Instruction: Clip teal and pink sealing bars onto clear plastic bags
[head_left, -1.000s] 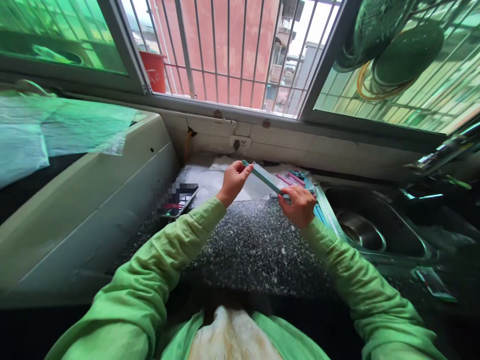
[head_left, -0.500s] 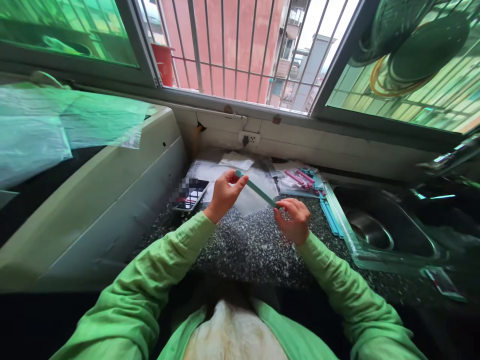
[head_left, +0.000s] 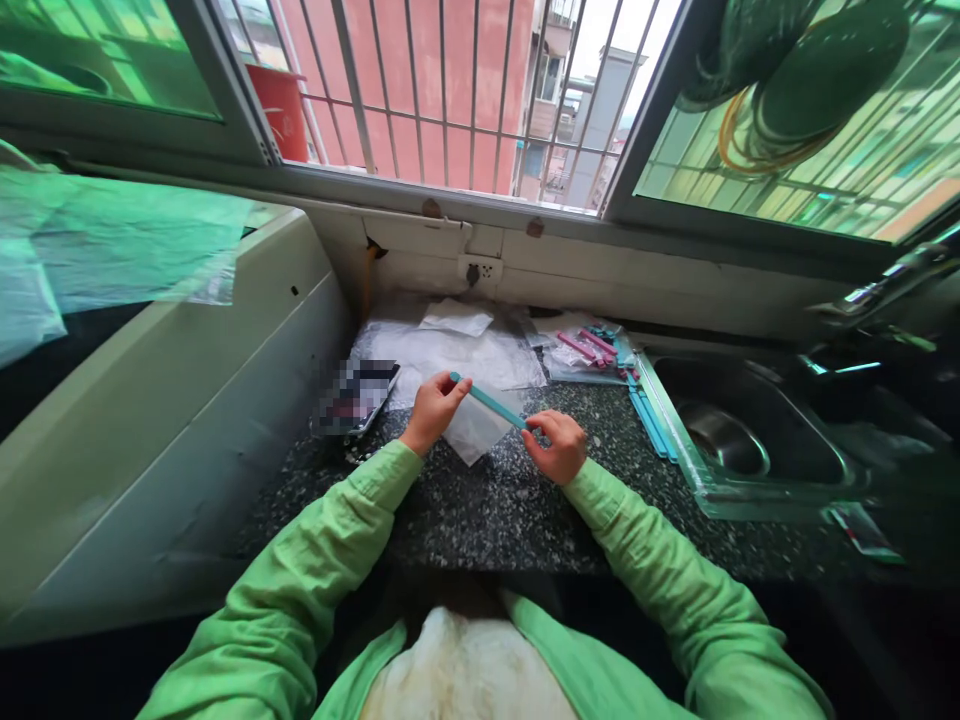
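A long, thin blue plastic strip (head_left: 489, 402) is held by its two ends above the counter, slanting down to the right. My left hand (head_left: 432, 416) pinches its upper left end between thumb and fingers. At the lower right end, my right hand (head_left: 558, 448) has its fingertips closed on the strip. Below it a translucent plastic bag (head_left: 472, 440) lies on the speckled dark counter (head_left: 495, 525). Similar blue strips (head_left: 651, 420) lie side by side along the sink's edge. Pink strips (head_left: 596, 342) rest in a clear bag at the back right.
A phone (head_left: 367, 392), partly pixelated, lies left of my hands. Clear plastic sheeting (head_left: 382, 335) and a white packet (head_left: 457, 317) cover the counter's back. A steel sink (head_left: 795, 480) stands right, a pale appliance (head_left: 225, 370) left. A small packet (head_left: 866, 532) lies near the sink's front.
Both hands have come slightly lower and nearer with the strip between them. The camera view has shifted a little, so the surroundings appear further left.
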